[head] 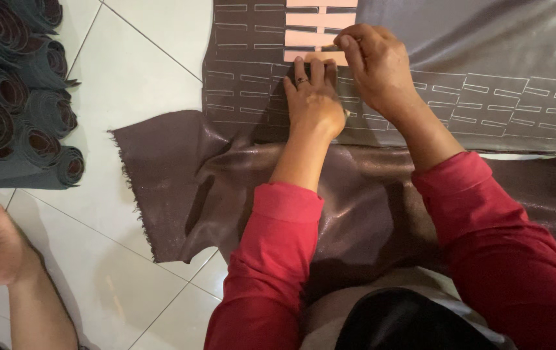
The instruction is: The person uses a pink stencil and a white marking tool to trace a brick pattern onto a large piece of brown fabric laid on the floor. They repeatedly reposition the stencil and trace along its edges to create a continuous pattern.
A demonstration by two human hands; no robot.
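Head view: left hand point(313, 97) is laid flat, fingers pressed together, on brown leather sheet point(239, 175) spread over the tiled floor point(141, 71), while pink cutout template point(320, 29) near the sheet's far edge is pinched by right hand point(375, 65); rolled dark fabric point(18, 97) lies at the floor's left.

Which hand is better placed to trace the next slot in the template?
Probably right: the right hand pinches something thin at the pink template. The left hand lies flat, pressing its lower edge.
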